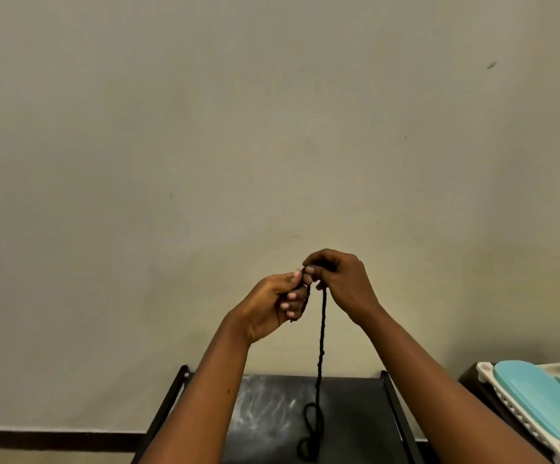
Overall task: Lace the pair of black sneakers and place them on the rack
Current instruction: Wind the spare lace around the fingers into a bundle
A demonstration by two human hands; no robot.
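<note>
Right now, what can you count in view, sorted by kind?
Hands: 2 (left, right)
Black shoelace: 1
Black rack: 1
Teal-and-white container: 1
Sneakers: 0 in view
Total: 5

Plain beige wall (pixel 205 128) with dark baseboard (pixel 54 438); at lower right, a turquoise-lidded white container (pixel 539 396) (partly cropped).
</note>
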